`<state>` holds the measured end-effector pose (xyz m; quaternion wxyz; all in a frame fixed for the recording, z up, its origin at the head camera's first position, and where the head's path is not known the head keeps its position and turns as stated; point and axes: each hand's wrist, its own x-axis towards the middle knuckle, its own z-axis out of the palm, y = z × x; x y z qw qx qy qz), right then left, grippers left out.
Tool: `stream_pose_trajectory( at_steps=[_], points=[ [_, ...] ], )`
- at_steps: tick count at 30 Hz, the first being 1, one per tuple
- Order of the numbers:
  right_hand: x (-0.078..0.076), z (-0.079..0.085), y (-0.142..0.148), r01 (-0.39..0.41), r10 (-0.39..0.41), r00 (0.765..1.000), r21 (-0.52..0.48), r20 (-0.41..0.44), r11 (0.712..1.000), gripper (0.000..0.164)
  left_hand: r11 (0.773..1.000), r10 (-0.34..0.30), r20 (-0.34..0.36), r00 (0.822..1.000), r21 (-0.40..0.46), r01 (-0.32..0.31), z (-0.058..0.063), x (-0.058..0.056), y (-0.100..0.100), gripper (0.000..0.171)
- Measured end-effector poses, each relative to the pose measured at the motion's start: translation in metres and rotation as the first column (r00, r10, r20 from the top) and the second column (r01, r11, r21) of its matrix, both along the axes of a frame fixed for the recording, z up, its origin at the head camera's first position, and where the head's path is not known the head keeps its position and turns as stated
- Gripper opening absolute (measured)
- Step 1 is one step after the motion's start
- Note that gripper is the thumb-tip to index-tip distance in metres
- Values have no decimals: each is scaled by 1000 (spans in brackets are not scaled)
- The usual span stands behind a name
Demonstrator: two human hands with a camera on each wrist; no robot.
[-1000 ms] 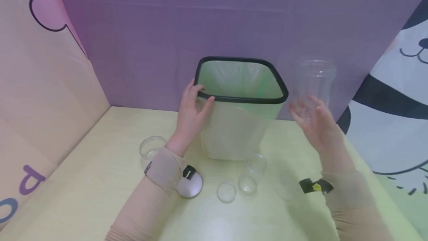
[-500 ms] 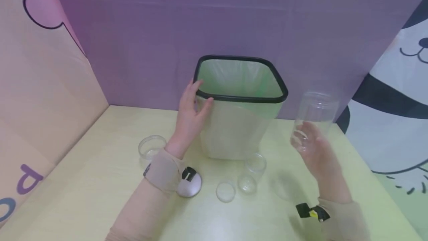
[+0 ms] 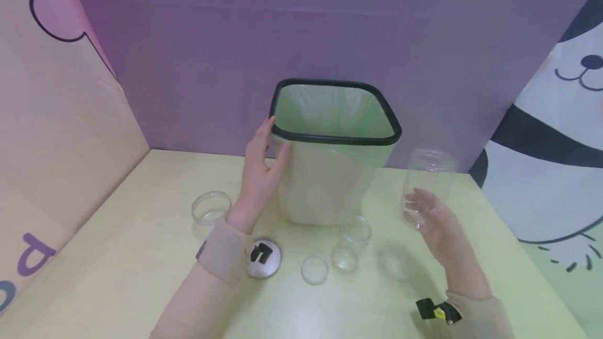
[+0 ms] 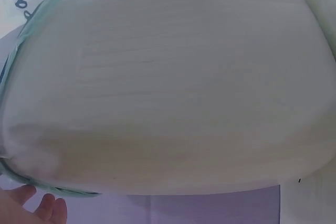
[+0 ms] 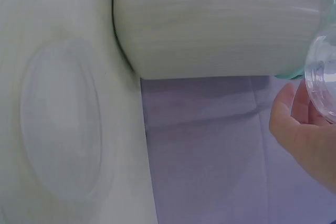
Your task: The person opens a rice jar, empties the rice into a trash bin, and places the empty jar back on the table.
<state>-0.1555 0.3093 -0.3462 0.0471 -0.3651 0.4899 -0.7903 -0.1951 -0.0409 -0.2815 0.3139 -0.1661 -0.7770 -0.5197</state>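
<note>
A pale waste bin (image 3: 325, 187) with a black rim and a green liner stands upright at the back middle. My left hand (image 3: 259, 166) lies along its left side, fingers mostly straight and fingertips right at the rim. In the left wrist view those fingers (image 4: 50, 208) are beside the rim's lower corner. My right hand (image 3: 438, 229) grips a clear plastic jar (image 3: 430, 174) near its lower end, right of the bin. The right wrist view shows only part of the jar (image 5: 321, 72) at the edge, with the fingers curled against it.
Clear round pieces lie on the table: a shallow dish (image 3: 211, 218) at left, a flat disc (image 3: 314, 270), two small cups (image 3: 356, 230) in front of the bin, and a large disc (image 5: 60, 119) near my right hand. A silver lid (image 3: 268, 268) is by my left wrist.
The jar and my right hand have come down and slightly left; the fingers have closed round the jar. My left fingers have loosened from over the bin's rim. The bin stays put.
</note>
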Motion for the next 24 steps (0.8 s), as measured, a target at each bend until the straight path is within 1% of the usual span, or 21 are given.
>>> stream_pose_trajectory(
  at_steps=[3,5,6,7,8,10,11,13,14,16,17,18,20,21,22,24],
  points=[
    [3,-3,3,110,-106,993,82,-50,991,40,1000,-1,-12,1000,10,1,-4,3,0,56],
    [6,-4,4,194,-189,981,142,-50,971,41,1000,-9,-8,1000,21,9,-9,6,-1,56],
    [7,-5,4,249,-243,969,189,-51,950,42,1000,-12,-7,1000,27,13,-11,8,-1,56],
    [8,-5,4,310,-306,950,251,-56,917,41,999,-18,-8,1000,29,18,-14,9,-1,57],
    [9,-5,4,365,-364,929,318,-64,875,39,999,-21,-13,1000,25,22,-16,11,-2,56],
    [11,-4,3,449,-466,881,453,-81,771,34,1000,-27,-21,999,11,27,-21,14,-2,55],
    [11,-3,3,478,-509,856,520,-94,708,34,1000,-27,-24,999,1,27,-23,16,-2,54],
    [12,-1,2,510,-577,807,645,-129,569,38,999,-33,-15,999,-14,32,-28,19,-3,54],
    [12,0,1,508,-598,790,688,-135,518,44,999,-37,-5,999,-20,37,-30,21,-3,53],
    [12,2,2,488,-632,765,753,-125,441,56,998,-49,27,998,-23,50,-35,24,-3,53],
    [12,2,2,471,-643,756,781,-119,410,60,998,-55,45,998,-25,56,-37,26,-3,52],
    [12,2,4,452,-653,750,804,-108,386,64,998,-59,65,996,-27,61,-40,28,-4,51],
    [13,-1,7,423,-659,747,830,-92,363,68,997,-67,98,993,-41,71,-46,32,-5,48],
    [13,-3,9,414,-655,749,841,-98,348,68,996,-71,121,990,-52,78,-48,34,-5,48],
    [13,-5,12,409,-646,756,848,-107,338,67,994,-76,145,987,-69,87,-50,36,-6,49],
    [13,-9,18,406,-617,775,856,-136,321,64,989,-83,201,976,-108,106,-53,40,-8,50]
  ],
)
